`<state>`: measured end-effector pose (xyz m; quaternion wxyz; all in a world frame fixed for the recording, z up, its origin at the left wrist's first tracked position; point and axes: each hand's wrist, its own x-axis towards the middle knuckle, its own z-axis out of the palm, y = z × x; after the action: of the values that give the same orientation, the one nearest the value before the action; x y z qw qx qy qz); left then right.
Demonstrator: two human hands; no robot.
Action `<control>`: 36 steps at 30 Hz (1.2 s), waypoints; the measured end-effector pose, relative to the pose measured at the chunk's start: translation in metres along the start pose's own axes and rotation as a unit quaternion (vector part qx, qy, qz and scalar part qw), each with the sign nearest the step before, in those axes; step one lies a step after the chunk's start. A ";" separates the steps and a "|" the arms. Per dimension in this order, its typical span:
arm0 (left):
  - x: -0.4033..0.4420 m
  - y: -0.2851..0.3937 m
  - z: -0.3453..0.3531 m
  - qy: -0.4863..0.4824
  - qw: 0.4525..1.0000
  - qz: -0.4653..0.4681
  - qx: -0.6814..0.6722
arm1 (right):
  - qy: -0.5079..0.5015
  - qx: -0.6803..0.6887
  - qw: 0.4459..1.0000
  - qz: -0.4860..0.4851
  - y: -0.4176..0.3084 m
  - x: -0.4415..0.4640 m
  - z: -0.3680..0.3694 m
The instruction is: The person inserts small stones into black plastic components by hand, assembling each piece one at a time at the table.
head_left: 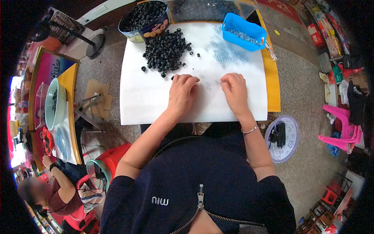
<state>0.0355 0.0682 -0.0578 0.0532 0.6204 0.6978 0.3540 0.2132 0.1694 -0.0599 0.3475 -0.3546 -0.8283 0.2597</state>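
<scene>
My left hand (182, 93) rests on the white sheet (144, 105), just below a heap of small black parts (165, 50). Its fingers are bent together, and what they hold, if anything, is hidden. To its right, my right hand (235, 91) has thumb and fingertips pinched together; anything between them is too small to name. A few tiny thin pieces (207, 84) lie between the hands. Beyond my right hand spreads a patch of small clear-blue pieces (228, 52), beside a blue basket (245, 43) holding more of them.
A round tin (134, 36) full of black parts stands at the back left, next to a clear box (202, 15). A lilac basin (292, 138) is at the right below the table. Another person (62, 187) sits at a side table at the left.
</scene>
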 end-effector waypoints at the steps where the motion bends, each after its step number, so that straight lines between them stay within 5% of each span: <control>1: -0.002 -0.001 0.000 0.002 1.000 0.002 0.000 | 0.007 0.001 1.000 0.008 0.002 0.000 -0.002; 13: 0.002 0.010 0.003 0.017 0.999 0.033 -0.009 | -0.024 -0.262 0.962 -0.076 0.023 0.050 0.005; 23: 0.036 0.009 0.006 0.039 0.997 0.063 -0.025 | -0.056 -0.213 0.971 -0.097 0.022 0.013 -0.022; 36: 0.078 0.019 0.049 -0.074 0.988 0.137 0.020 | 0.032 -0.102 0.994 -0.018 0.025 -0.004 -0.023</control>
<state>0.0587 0.1594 -0.0556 0.0433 0.7352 0.6077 0.2970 0.2426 0.1860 -0.0635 0.3410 -0.3811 -0.8451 0.1558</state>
